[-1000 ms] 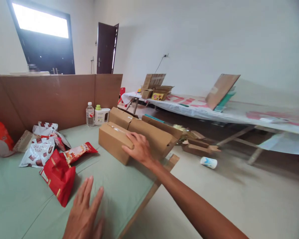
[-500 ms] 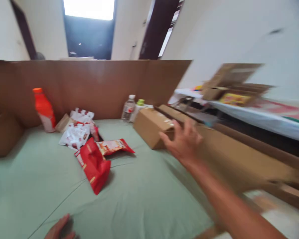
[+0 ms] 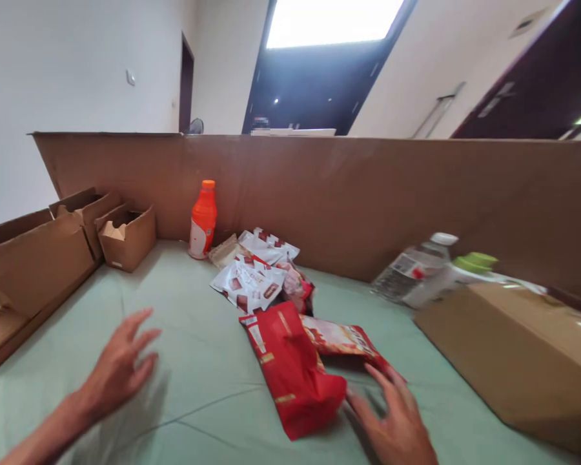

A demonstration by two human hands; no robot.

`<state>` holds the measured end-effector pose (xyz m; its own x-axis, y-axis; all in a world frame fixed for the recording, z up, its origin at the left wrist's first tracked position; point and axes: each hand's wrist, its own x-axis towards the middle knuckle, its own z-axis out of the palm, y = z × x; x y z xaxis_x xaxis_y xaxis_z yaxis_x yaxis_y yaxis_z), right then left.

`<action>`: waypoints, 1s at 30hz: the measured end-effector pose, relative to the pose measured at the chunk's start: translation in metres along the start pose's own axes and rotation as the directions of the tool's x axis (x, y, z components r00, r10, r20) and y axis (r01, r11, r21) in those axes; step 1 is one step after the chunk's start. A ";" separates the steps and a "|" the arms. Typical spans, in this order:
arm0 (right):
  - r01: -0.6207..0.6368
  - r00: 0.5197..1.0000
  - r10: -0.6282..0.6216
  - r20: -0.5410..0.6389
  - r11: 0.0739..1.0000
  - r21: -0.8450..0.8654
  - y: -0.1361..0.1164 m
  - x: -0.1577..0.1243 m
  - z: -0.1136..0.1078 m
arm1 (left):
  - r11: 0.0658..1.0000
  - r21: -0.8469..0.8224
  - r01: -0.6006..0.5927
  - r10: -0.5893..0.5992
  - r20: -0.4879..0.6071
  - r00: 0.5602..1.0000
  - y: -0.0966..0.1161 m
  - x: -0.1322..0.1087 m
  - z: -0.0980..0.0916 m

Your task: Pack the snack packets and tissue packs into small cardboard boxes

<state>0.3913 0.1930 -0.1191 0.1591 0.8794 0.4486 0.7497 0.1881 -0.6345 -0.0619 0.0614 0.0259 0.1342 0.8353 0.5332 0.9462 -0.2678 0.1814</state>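
My right hand [image 3: 392, 413] is at the lower right, fingers apart, beside a glossy red snack bag [image 3: 293, 371]. Its fingertips come close to the bag's right end; whether they touch it I cannot tell. A second red and white snack packet [image 3: 343, 339] lies just behind that hand and the bag. On the left, my left hand [image 3: 121, 361] hovers over the green cloth with spread fingers and nothing in them. White and brown snack packets [image 3: 252, 284] are piled behind the red bag, with a pink and red packet [image 3: 296, 285] at their right.
An orange bottle [image 3: 203, 219] stands upright behind the pile. Cardboard boxes [image 3: 128, 239] line the left side. At right are a clear bottle [image 3: 411, 268], a green-capped container [image 3: 474, 261] and a large cardboard box [image 3: 513, 349]. A tall cardboard wall [image 3: 343, 200] closes the back.
The view has swung left. My right hand has left the cardboard box and come over to the red bag. My left hand has come further into view. The packets look unmoved.
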 end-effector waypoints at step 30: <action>-0.006 0.998 0.008 -0.064 1.000 0.023 -0.002 -0.016 0.003 | 0.914 -0.111 -0.390 0.392 -0.007 0.920 0.045 -0.007 -0.068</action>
<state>0.3853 0.1800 -0.1263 0.2057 0.8509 0.4834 0.7337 0.1928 -0.6515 -0.0397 0.0107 0.0862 0.4921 0.6603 0.5674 0.7800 -0.6238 0.0495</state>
